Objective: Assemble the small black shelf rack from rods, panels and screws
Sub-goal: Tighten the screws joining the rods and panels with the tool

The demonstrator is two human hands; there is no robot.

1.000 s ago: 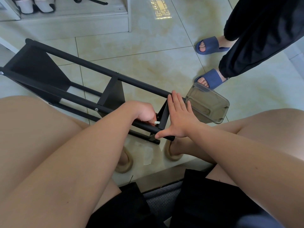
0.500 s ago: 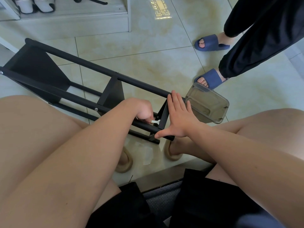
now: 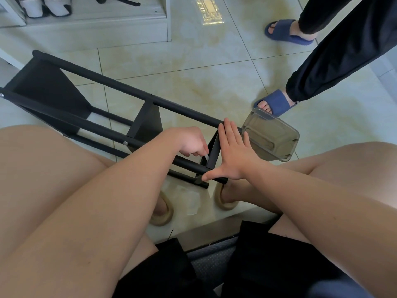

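The black shelf rack lies on its side on the tiled floor, its rods running from upper left to the middle. A black panel sits midway along it, and an end panel is between my hands. My right hand lies flat with straight fingers against that end panel, the thumb on the near rod's end. My left hand has its fingers curled around a small light-coloured tool at the end panel's inner face. What the tool's tip touches is hidden.
A clear plastic box lies tilted just right of my right hand. Another person stands at the upper right in blue slippers. My knees frame the view, with my feet in tan slippers below the rack. A white ledge with shoes runs along the top left.
My left hand has turned slightly at the end panel, and the small tool has shifted with it. The right hand and the rack have stayed put.
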